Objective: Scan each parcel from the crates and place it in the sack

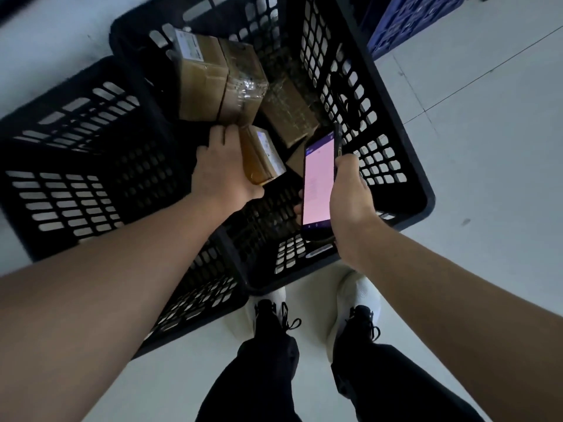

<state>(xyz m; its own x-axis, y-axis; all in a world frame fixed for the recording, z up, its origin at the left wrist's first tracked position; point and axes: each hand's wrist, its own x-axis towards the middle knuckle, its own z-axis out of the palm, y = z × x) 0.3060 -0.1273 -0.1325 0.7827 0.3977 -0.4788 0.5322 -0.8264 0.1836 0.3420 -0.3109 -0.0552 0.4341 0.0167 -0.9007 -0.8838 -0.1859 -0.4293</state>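
Left hand (224,169) curls fingers round small taped parcel (265,155), low inside black crate (405,147), toward near wall. Right hand (350,196) wraps fingers round handheld scanner (320,184), just beside. Risks: label tilted, scanner may read neighbouring boxes (225,77) instead; glossy tape, one-sided grip may slip. No sack in view.

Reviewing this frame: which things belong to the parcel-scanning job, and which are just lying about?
Job:
- left hand, gripping a small parcel
- right hand, holding the scanner
- right crate, with more parcels inside
- left crate
No sack is in view.

Lying about:
- blue crate
- shoes
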